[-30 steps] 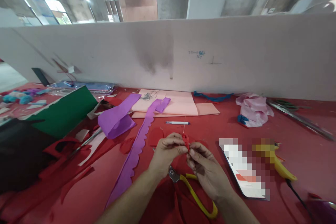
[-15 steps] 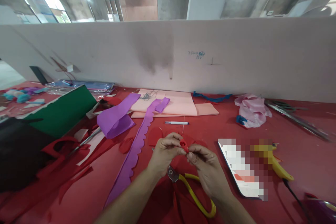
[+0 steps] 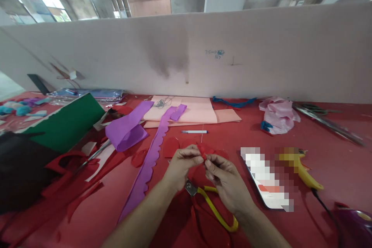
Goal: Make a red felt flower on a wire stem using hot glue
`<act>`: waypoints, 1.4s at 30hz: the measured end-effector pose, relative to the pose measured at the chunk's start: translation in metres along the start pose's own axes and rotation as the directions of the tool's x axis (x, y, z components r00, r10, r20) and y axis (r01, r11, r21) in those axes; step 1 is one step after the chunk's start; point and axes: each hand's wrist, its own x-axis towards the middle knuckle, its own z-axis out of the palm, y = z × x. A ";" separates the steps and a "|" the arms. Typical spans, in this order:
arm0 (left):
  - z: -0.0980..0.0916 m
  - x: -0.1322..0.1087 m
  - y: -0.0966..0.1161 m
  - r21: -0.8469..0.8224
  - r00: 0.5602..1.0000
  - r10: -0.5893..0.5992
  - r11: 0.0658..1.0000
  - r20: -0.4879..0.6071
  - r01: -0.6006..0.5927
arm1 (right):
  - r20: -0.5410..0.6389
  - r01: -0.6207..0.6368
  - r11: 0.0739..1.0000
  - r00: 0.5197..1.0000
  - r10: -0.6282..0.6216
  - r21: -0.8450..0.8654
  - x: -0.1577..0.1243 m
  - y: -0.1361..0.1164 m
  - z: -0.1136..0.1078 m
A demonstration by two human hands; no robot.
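A small rolled piece of red felt (image 3: 201, 149) is pinched between both hands at the middle of the view. My left hand (image 3: 183, 164) grips it from the left with thumb and fingers. On the other side, my right hand (image 3: 221, 172) has its thumb and fingertips closed at the lower end of the roll. Just below the hands lie yellow-handled scissors (image 3: 213, 207), partly covered by my right hand and wrist. Cut red felt pieces (image 3: 171, 147) rest on the red table behind the hands.
A scalloped purple strip (image 3: 151, 162) runs along the left, near a folded purple band (image 3: 126, 130). Pale pink sheets (image 3: 197, 109) and a white pen (image 3: 194, 131) lie farther back. To the right are a phone (image 3: 263, 180), partly blurred, and a yellow corded glue gun (image 3: 309, 178).
The red roll has been turned in my fingers, so its spiral end no longer faces me. Both hands keep their pinch. The whole view has shifted slightly.
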 end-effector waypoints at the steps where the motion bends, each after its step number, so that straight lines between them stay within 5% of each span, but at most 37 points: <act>1: 0.000 0.000 0.000 -0.003 1.000 -0.006 1.000 -0.005 0.006 | -0.005 -0.033 0.999 0.999 0.033 0.038 0.000 -0.001 0.000; 8: -0.001 0.000 0.000 -0.035 0.993 -0.119 0.992 0.020 0.120 | 0.047 -0.122 0.967 0.992 0.114 0.226 0.006 -0.002 -0.004; 14: 0.002 -0.001 0.001 -0.028 0.994 -0.104 0.994 -0.029 0.103 | 0.036 -0.131 0.982 0.991 0.128 0.134 0.006 -0.003 -0.003; 18: 0.004 -0.002 0.004 -0.014 0.991 -0.114 0.993 -0.066 0.114 | -0.013 0.067 0.989 0.998 -0.069 -0.133 0.000 0.000 0.001; 21: 0.005 -0.002 0.004 -0.012 0.990 -0.104 0.995 -0.098 0.103 | -0.022 0.248 0.888 0.960 -0.278 -0.386 -0.005 0.001 0.004; 24: 0.004 -0.002 0.003 0.004 0.995 -0.081 0.997 -0.066 0.082 | -0.057 0.285 0.814 0.931 -0.361 -0.507 -0.008 0.000 0.005; 33: 0.006 -0.003 0.004 0.090 0.998 -0.001 0.996 -0.056 0.006 | -0.121 0.149 0.946 0.974 -0.191 -0.288 -0.001 -0.001 0.000; 42: 0.001 0.001 0.008 0.136 0.974 0.099 0.988 -0.205 -0.071 | -0.046 0.059 0.989 0.997 -0.066 -0.139 0.001 -0.001 0.001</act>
